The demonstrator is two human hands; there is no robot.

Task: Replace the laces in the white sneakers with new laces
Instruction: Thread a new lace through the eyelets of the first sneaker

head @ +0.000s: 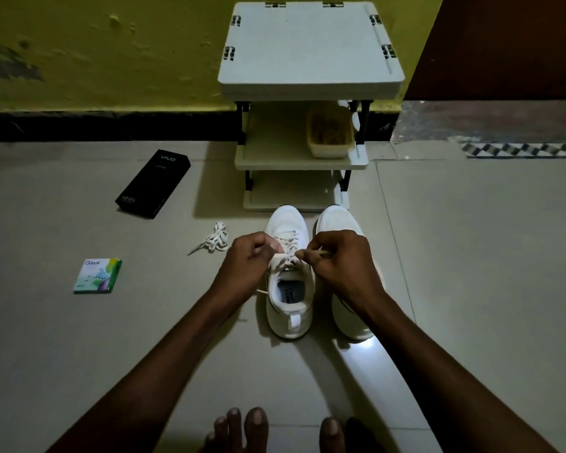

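Two white sneakers stand side by side on the tiled floor, toes pointing away from me. The left sneaker (288, 308) has a white lace (290, 248) threaded through its eyelets. My left hand (247, 259) grips the lace at the shoe's left side, fingers curled. My right hand (337, 259) pinches the other lace end above the tongue and partly covers the right sneaker (339, 220). A loose bundle of white laces (213, 241) lies on the floor to the left of the shoes.
A white plastic shelf rack (311, 50) stands against the yellow wall just beyond the shoes, with a tub (329, 148) on its middle shelf. A black phone box (154, 183) and a small green packet (98, 276) lie on the left. My bare toes (242, 426) show at the bottom.
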